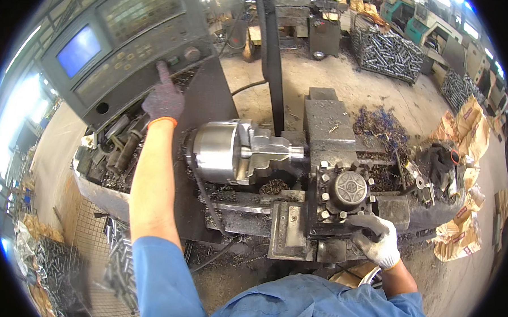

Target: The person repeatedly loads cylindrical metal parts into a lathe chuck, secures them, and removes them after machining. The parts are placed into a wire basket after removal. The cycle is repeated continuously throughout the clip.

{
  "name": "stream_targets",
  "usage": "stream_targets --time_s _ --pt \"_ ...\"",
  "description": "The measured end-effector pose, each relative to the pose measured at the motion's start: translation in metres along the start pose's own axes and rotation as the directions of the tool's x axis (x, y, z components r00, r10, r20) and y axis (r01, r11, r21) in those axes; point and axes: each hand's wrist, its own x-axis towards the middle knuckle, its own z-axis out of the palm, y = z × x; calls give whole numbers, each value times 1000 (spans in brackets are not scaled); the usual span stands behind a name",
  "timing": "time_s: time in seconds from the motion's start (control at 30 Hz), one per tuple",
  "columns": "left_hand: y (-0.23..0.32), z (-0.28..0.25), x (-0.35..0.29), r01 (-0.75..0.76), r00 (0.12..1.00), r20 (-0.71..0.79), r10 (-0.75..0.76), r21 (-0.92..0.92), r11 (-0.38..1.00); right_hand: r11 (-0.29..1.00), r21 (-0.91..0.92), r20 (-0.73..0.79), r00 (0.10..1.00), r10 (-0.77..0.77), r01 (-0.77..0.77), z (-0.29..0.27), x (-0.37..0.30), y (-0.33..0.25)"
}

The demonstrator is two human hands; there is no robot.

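My left hand, in a dark glove with an orange cuff, reaches up to the lathe's control panel. Its index finger is stretched out to the panel's lower edge, near a round knob; nothing is held. My right hand, in a white glove with dark finger parts, is beside the tool post, fingers bent and apart, with no object visible in them. Between the hands, a shiny steel chuck grips a stepped metal workpiece, whose far end meets the tailstock side.
Metal chips lie heaped behind the tool post. A tray of loose tools is left of the chuck. Wire crates of metal parts stand at the back right, with brown paper sacks along the right. A dark upright post rises behind the lathe.
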Motion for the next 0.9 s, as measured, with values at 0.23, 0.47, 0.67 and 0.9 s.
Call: stream_targets --time_s 0.23,0.47,0.67,0.9 --pt "-36 3 -168 -339 917 -336 214 -376 863 984 179 304 951 -48 -7 32 15 10" --pt "-212 103 -653 869 494 662 -563 -375 322 924 365 696 626 -352 114 191 7 20" --pt "-174 -76 -1143 569 -669 -110 -735 560 -602 911 404 899 217 -380 -80 330 -85 -24" --pt "50 -176 -1370 257 -813 -534 232 -686 -680 892 452 852 -312 -420 35 419 -286 -133"
